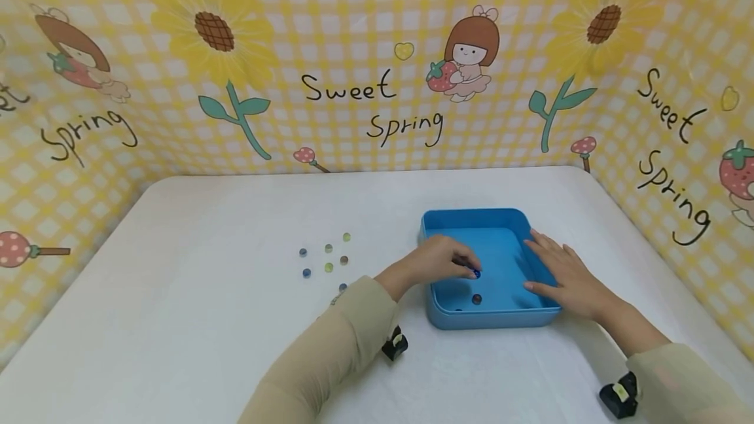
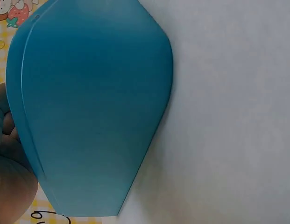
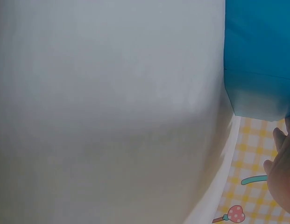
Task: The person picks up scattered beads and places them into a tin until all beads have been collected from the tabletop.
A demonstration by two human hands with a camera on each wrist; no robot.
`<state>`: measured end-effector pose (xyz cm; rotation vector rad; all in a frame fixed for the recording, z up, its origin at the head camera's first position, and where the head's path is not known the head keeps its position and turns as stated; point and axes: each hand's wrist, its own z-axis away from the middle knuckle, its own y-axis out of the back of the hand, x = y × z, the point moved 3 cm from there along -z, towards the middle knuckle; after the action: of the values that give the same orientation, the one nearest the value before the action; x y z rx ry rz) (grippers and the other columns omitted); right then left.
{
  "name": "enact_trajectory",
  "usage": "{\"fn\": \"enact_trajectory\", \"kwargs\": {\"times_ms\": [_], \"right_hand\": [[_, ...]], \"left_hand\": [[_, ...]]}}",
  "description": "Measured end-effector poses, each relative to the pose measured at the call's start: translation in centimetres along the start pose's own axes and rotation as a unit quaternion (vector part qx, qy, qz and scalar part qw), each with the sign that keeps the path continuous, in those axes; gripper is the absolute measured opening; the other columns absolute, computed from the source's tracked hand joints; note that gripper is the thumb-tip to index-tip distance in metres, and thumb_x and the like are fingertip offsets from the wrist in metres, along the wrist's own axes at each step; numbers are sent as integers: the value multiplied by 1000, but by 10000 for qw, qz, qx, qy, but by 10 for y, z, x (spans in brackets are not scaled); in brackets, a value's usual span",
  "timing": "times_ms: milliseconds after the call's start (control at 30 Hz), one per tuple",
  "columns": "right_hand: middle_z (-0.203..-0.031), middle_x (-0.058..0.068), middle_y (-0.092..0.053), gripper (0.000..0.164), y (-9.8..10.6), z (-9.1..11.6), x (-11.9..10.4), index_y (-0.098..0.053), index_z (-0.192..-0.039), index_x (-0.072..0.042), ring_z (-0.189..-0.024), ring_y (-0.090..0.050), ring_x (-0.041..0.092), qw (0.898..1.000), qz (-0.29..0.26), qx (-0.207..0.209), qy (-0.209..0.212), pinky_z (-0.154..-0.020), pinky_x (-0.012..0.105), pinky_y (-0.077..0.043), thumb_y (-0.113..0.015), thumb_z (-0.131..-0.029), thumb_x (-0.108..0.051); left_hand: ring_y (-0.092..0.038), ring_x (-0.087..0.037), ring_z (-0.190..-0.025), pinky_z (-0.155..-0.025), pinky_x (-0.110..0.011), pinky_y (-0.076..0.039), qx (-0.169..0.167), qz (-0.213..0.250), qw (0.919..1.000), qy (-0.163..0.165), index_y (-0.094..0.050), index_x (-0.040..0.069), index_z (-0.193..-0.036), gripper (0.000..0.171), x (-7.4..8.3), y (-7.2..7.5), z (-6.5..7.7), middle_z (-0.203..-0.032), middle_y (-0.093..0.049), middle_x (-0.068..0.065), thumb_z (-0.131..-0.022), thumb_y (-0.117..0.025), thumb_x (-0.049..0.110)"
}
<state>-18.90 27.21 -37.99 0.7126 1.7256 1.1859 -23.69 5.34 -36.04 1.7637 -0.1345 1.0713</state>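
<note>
My left hand (image 1: 440, 259) reaches over the near-left side of a blue plastic box (image 1: 496, 319) and pinches a dark blue marble (image 1: 477, 273) between thumb and fingers. Inside the box, a brown marble (image 1: 476, 299) lies on the floor close to the front wall. The top of another marble (image 1: 458, 310) shows beside it, mostly hidden by that wall. At the box's right wall is my right hand (image 1: 568, 278), fingers spread, touching the rim and gripping nothing. In the left wrist view, the box side (image 2: 95, 116) hides most of the left hand (image 2: 11, 172).
Several marbles lie loose on the white table (image 1: 194, 267) left of the box, among them a blue marble (image 1: 303, 252), a yellow-green marble (image 1: 346, 237) and a brown marble (image 1: 344, 260). The left sleeve (image 1: 336, 352) partly covers the nearest ones. A checked cloth (image 1: 353, 25) walls the table.
</note>
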Motion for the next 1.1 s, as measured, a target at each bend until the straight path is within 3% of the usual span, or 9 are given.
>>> {"fn": "enact_trajectory", "kwargs": {"times_ms": [200, 333, 600, 1100], "right_hand": [[-139, 21, -16, 70, -1, 1, 2, -26, -132, 4, -125, -12, 38, 10000, 44, 10, -23, -95, 58, -7, -56, -81, -36], [-139, 20, -15, 71, -2, 1, 3, -25, -132, 3, -125, -12, 37, 10000, 42, -13, -39, -96, 58, -6, -56, -81, -36], [-139, 20, -15, 70, -1, 2, 1, -25, -132, 4, -125, -11, 37, 10000, -26, -11, -7, -96, 58, -5, -56, -82, -35], [-139, 20, -15, 70, 1, -1, 0, -25, -132, 4, -125, -12, 37, 10000, -28, 13, 86, -97, 56, -5, -56, -82, -35]], "left_hand": [[-53, 5, -78, -68, -8, -41, -373, -262, 9988, 177, -66, 9, -93, 15, 4, -3, -10, -86, -62, 9, -80, -62, 13], [-53, 4, -79, -70, -7, -40, -597, -575, 9965, 113, -66, 9, -93, 14, 4, -7, -15, -86, -62, 8, -80, -61, 10], [-52, 0, -87, -76, -10, -38, -993, -1639, 9812, 236, -66, 14, -93, 14, 3, -17, -18, -90, -62, 9, -80, -61, 13], [-51, -3, -93, -81, -17, -40, -946, -2302, 9661, 686, -66, 18, -98, 18, 3, -23, -14, -96, -61, 10, -82, -60, 12]]}}
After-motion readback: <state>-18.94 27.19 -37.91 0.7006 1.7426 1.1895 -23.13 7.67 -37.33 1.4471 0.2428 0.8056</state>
